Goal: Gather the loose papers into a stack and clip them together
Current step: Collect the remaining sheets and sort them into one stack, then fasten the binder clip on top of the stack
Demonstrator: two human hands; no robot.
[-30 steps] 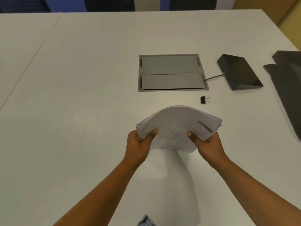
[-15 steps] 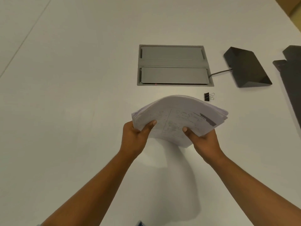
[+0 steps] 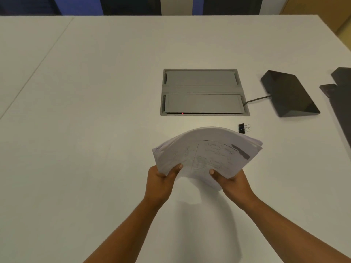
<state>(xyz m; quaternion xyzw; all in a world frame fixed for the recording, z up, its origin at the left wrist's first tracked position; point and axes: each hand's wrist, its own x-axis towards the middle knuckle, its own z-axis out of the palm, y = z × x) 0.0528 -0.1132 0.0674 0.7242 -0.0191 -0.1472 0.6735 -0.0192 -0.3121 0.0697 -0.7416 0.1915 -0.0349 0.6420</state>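
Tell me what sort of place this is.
Probably an office meeting room: a large white table with a built-in grey cable hatch, a dark wedge-shaped device cabled into it, and printed papers near a binder clip.

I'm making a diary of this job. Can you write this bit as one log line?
left hand: grips papers | right hand: grips papers | papers: one bowed stack | binder clip: on table, untouched
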